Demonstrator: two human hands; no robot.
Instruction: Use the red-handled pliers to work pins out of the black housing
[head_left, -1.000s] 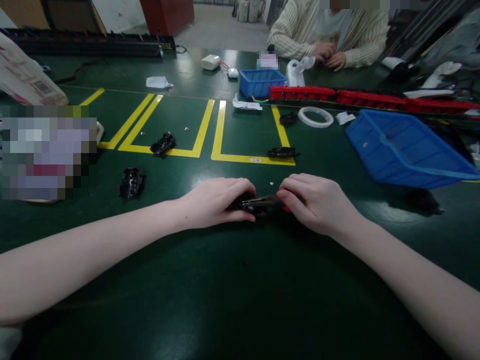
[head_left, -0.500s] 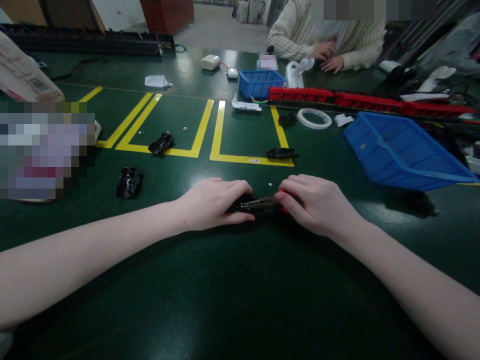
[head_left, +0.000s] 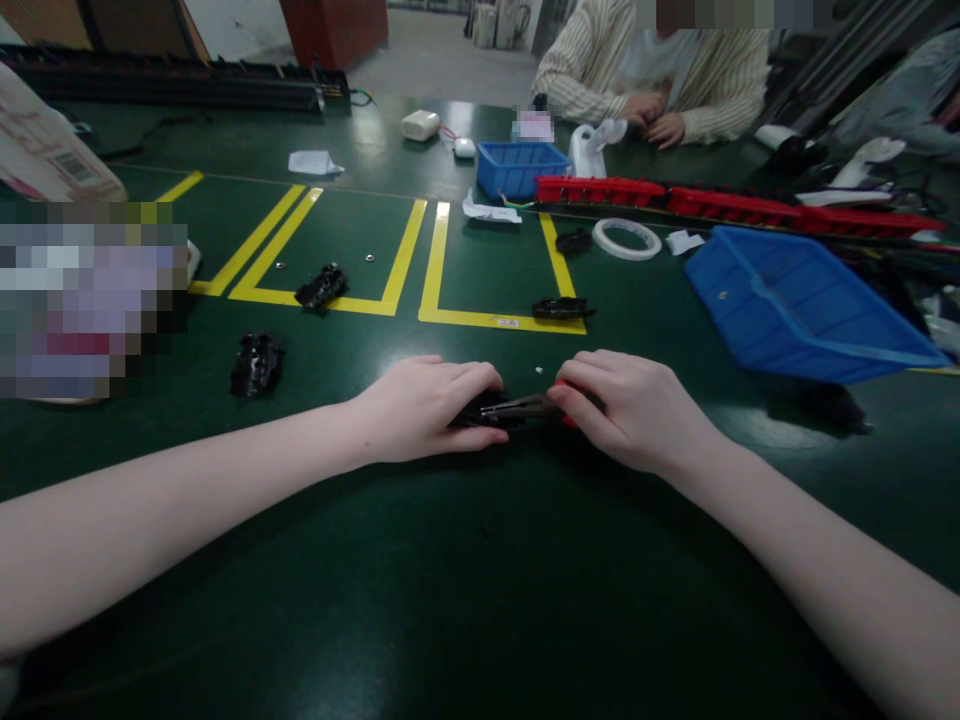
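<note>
My left hand (head_left: 427, 408) lies closed over a small black plastic part (head_left: 480, 410) on the dark green table (head_left: 480, 580); most of the part is hidden under the fingers. My right hand (head_left: 630, 410) is closed on red-handled pliers (head_left: 529, 407), only a bit of red showing at the fingers. The metal jaws of the pliers point left and reach the black part under my left hand. Both hands rest on the table, nearly touching.
Loose black parts (head_left: 256, 364) (head_left: 322, 287) (head_left: 561, 308) lie around yellow tape lines (head_left: 409, 255). A large blue bin (head_left: 802, 305) stands at right, a small blue bin (head_left: 521, 167), tape roll (head_left: 627, 238) and red rails (head_left: 720, 200) behind. Another person's hands (head_left: 654, 118) rest across the table.
Both hands stay together on the part and pliers, almost still. The view has shifted slightly.
</note>
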